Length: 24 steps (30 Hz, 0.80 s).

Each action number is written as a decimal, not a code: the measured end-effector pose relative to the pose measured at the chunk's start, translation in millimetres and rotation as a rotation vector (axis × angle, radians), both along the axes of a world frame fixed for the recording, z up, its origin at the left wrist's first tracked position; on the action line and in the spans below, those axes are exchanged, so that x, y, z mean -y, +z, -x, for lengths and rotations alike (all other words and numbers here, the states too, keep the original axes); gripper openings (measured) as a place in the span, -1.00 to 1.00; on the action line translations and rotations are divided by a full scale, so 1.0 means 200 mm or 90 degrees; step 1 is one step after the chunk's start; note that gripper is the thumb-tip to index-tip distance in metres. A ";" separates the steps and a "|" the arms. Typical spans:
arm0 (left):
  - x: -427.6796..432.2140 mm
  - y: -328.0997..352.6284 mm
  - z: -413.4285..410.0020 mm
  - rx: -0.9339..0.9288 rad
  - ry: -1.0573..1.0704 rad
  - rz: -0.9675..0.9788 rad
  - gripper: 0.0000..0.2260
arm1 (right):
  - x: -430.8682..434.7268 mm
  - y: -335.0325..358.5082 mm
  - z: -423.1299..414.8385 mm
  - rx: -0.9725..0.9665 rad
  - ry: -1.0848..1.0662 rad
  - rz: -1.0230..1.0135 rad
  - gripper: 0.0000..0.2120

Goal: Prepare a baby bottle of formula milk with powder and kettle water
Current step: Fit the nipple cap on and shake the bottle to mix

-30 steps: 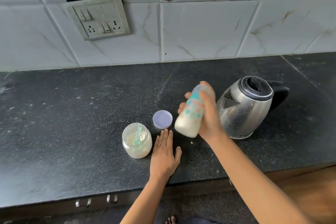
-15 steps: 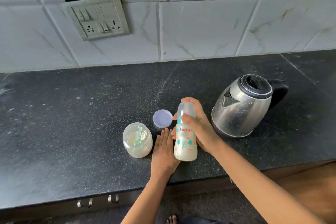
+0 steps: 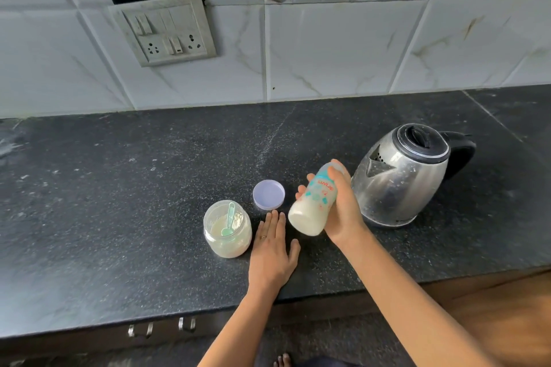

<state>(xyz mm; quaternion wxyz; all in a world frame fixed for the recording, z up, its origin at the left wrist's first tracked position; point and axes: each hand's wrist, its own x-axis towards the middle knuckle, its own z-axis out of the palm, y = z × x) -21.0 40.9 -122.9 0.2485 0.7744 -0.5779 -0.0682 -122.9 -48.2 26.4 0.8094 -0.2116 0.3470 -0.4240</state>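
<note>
My right hand [image 3: 343,205] grips a baby bottle [image 3: 313,202] full of white milk, lifted off the counter and tilted with its base toward me and its capped top pointing away. My left hand [image 3: 272,250] lies flat, fingers straight, on the black counter [image 3: 119,202] just below the bottle. To the left stands an open jar of formula powder [image 3: 228,229] with a green scoop [image 3: 229,219] inside. The jar's pale purple lid [image 3: 268,194] lies behind my left hand. A steel kettle [image 3: 402,176] with a black lid and handle stands right of the bottle.
A tiled wall with a switch and socket plate [image 3: 164,30] runs behind the counter. The counter's front edge passes under my forearms, with drawer handles [image 3: 162,328] below it. A bare foot [image 3: 281,360] shows on the floor.
Half a second ago the bottle stood upright low by my left hand; my right hand has since raised and tilted it, as it was a second ago. My left hand has stayed flat.
</note>
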 end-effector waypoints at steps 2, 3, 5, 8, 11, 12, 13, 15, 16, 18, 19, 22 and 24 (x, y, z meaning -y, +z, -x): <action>0.00 0.00 0.00 0.003 -0.004 0.003 -0.42 | -0.01 0.00 0.02 -0.007 0.006 -0.020 -0.65; 0.00 0.00 0.00 0.006 -0.004 0.004 -0.43 | -0.02 0.00 0.02 0.005 0.012 -0.039 -0.64; 0.00 0.01 0.00 0.012 -0.002 0.006 -0.42 | -0.02 0.01 0.03 0.049 0.011 -0.073 -0.73; 0.00 0.01 0.00 0.015 -0.002 0.002 -0.42 | -0.02 0.04 0.04 0.092 0.010 -0.083 -0.87; 0.00 0.02 0.00 0.023 -0.003 -0.007 -0.42 | -0.01 0.08 0.04 0.155 0.044 -0.118 -0.81; 0.00 0.02 0.00 0.026 -0.003 -0.010 -0.41 | -0.01 0.08 0.04 0.181 0.048 -0.139 -0.75; 0.00 0.02 0.00 0.028 -0.003 -0.013 -0.41 | 0.00 0.09 0.03 0.198 0.037 -0.156 -0.70; 0.00 0.02 0.00 0.025 -0.005 -0.017 -0.40 | 0.03 0.08 0.01 0.216 -0.001 -0.183 -0.64; 0.00 0.02 0.00 0.023 -0.006 -0.019 -0.40 | 0.04 0.07 0.00 0.228 -0.013 -0.200 -0.62; -0.01 0.03 0.00 0.020 -0.007 -0.018 -0.40 | 0.06 0.04 -0.01 0.236 -0.013 -0.223 -0.62; -0.01 0.03 0.00 0.019 -0.007 -0.015 -0.40 | 0.07 0.03 -0.01 0.231 -0.006 -0.224 -0.63; -0.01 0.03 0.01 0.016 -0.010 -0.014 -0.40 | 0.07 0.02 -0.02 0.223 0.004 -0.217 -0.56; -0.01 0.03 0.01 0.018 -0.009 -0.017 -0.40 | 0.07 0.00 -0.01 0.224 0.006 -0.209 -0.53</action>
